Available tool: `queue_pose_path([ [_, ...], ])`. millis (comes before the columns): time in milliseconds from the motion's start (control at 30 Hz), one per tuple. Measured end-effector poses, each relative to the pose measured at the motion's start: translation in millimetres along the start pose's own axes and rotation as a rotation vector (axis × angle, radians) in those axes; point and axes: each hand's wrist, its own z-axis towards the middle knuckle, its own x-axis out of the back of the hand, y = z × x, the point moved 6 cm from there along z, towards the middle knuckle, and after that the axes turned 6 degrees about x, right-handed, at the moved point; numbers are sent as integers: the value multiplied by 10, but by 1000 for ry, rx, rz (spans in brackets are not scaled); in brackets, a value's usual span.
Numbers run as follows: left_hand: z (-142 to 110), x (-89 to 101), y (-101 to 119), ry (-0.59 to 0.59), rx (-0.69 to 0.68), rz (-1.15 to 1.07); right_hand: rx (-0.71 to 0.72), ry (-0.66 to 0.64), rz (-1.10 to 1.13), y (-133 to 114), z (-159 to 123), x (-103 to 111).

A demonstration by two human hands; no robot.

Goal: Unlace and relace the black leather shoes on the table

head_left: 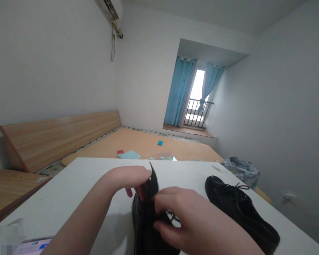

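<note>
A black lace-up shoe point(143, 226) stands on the white table in front of me, its near part cut off by the lower edge. My left hand point(134, 179) reaches over its far end, fingers curled round the raised black tongue point(154, 180). On the shoe's right side, my right hand point(172, 209) has its fingers bent in against the opening. Dark lace point(173, 216) shows beneath that hand; whether the fingertips pinch it is hidden. To the right lies a second black shoe point(239, 209), its laces tied in a bow.
The white table point(108, 212) ends at a bed with a tan mat point(138, 136). A patterned fabric bin point(240, 170) stands beyond the right edge. At lower left, a lit screen point(33, 247) lies partly under my left forearm. Small coloured pieces point(130, 154) lie on the bed.
</note>
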Motion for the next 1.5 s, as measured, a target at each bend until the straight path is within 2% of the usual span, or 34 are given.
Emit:
queue_pose_path([
  [67,-11,43,-8,54,22,-12,54,-196,65,-22,-47,-142],
  [133,-27,73,-14,99,37,-3,76,-264,74,9,-82,-200],
  [233,-48,76,2,117,18,20,52,-243,55,95,-89,-195],
  [367,-42,20,-4,21,-17,16,19,-256,8,112,-53,-197],
  [467,-6,3,-85,-14,-1,138,-83,-292,-84,122,-24,-219],
  [567,39,11,-153,12,14,256,-164,-313,-156,138,-10,-241],
  [767,122,-31,-108,96,128,319,-34,-328,-43,127,-18,-258],
  [900,152,-55,-55,160,192,386,73,-391,112,121,-80,-166],
  [967,158,-30,-59,223,214,433,83,-402,186,156,-102,-78],
  [1033,156,6,-77,286,237,471,-1,-362,207,296,-87,13],
  [1133,135,47,-90,347,255,493,-232,-303,30,702,-16,37],
  [1200,122,28,-46,336,202,496,-368,-357,-142,1004,44,-85],
  [1300,110,-104,73,205,48,492,-467,-493,-230,1329,158,-420],
  [1400,93,-219,146,106,-23,493,-483,-637,-260,1452,257,-774],
  [1500,77,-234,161,109,-12,499,-493,-686,-305,1466,320,-993],
])
